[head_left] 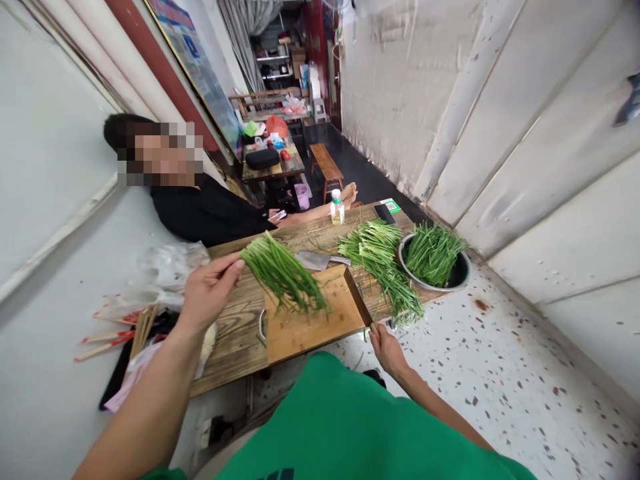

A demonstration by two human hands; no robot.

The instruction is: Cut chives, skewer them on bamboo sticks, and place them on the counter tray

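My left hand [213, 287] is closed on one end of a bunch of green chives [285, 273], which fans out over the wooden cutting board [305, 333]. At the board's right edge, my right hand [387, 348] grips the handle of a kitchen knife [357, 293]. Its dark blade appears as a narrow strip along that edge. Behind the board a cleaver [313, 260] lies flat on the wooden table [235, 327]. Right of the board is a heap of chives [375, 250]. Cut-looking lengths of chives [434, 253] fill a metal bowl [467, 277] at the table's right end.
A small bottle [337, 208] and a dark phone-like slab [385, 213] are at the far edge. A person in black [205, 207] sits beyond the table's left side, holding a phone. Plastic bags [175, 263] and chopsticks [143, 330] lie at left. A bench [326, 163] stands behind.
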